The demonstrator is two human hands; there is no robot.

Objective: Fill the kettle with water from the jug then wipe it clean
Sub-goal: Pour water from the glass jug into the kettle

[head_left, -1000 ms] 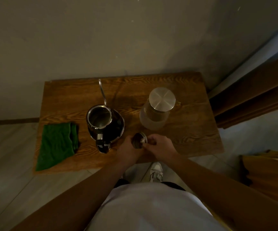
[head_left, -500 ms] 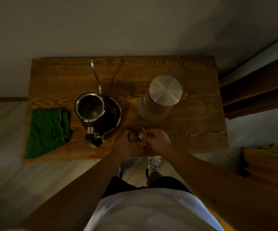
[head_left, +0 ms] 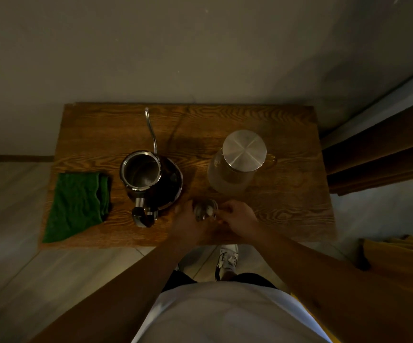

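Note:
A dark gooseneck kettle [head_left: 151,179] stands open-topped near the middle of the wooden table [head_left: 287,206], its thin spout pointing away and its handle toward me. To its right stands a glass jug [head_left: 235,169] with a round metal lid on it. Near the table's front edge, between kettle and jug, both hands meet at the small round kettle lid [head_left: 204,211]. My left hand [head_left: 188,219] grips it from the left and my right hand [head_left: 237,216] pinches it from the right. A folded green cloth [head_left: 79,204] lies at the table's left end.
The table stands against a plain wall. A dark wooden door frame [head_left: 378,157] rises to the right, and a yellow-brown cushion [head_left: 398,258] sits low at the right. My shoes [head_left: 227,261] show on the pale floor below the table's front edge.
The view has shifted as my head moved, so the table sits differently in frame. Both hands stay together at the kettle lid near the front edge; kettle, jug and cloth have not moved.

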